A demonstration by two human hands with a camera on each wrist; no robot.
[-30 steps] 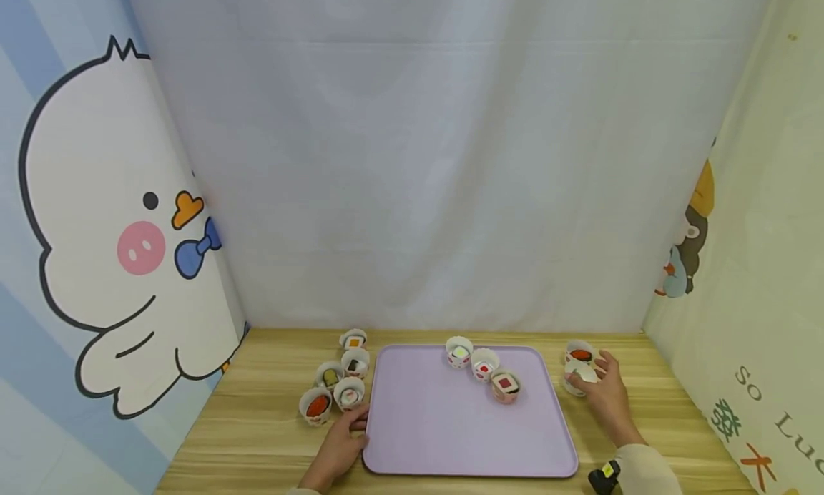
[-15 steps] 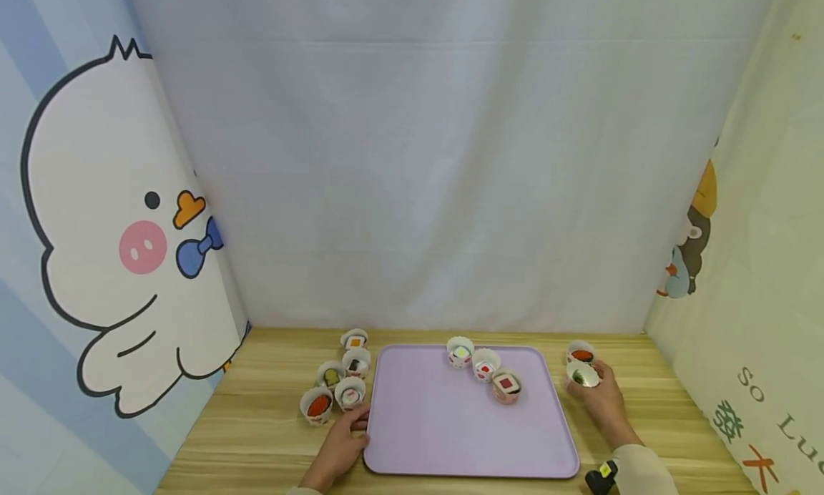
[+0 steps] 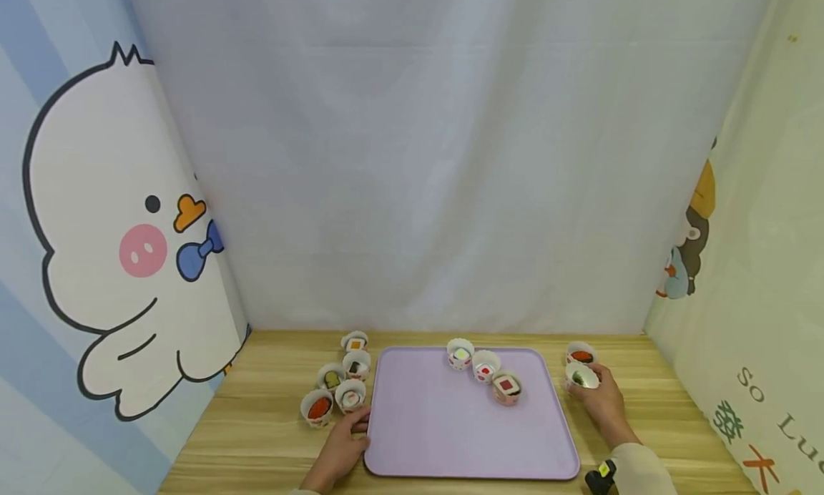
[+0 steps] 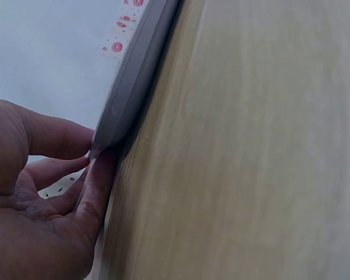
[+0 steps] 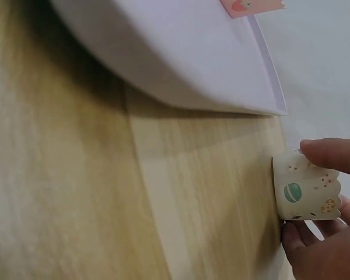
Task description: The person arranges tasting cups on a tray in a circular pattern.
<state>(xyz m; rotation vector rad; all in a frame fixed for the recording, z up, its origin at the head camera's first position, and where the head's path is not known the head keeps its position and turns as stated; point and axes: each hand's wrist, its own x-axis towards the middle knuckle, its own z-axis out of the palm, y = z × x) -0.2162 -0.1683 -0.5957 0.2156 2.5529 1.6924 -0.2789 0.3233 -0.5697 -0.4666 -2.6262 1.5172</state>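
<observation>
My right hand [image 3: 604, 405] grips a white scalloped paper baking cup [image 3: 581, 377] at the right of the tray. In the right wrist view this cup [image 5: 306, 186] shows a macaron print and stands on the table, between thumb and fingers; something dark and green lies inside. Just behind it is another paper cup [image 3: 581, 353] with a red-orange filling. With thumb and fingers my left hand [image 3: 339, 448] pinches the left edge of the lilac tray [image 3: 463, 438], as the left wrist view confirms at the tray rim [image 4: 131, 87].
Three filled paper cups stand at the tray's back, one with a sushi-like piece [image 3: 507, 388]. Left of the tray several more cups cluster, among them one with a red filling [image 3: 318, 409]. A white curtain [image 3: 444, 194] hangs behind the wooden table [image 3: 257, 438].
My right fingers have come round the white cup, and its contents have come into view. The left hand keeps its hold on the tray edge.
</observation>
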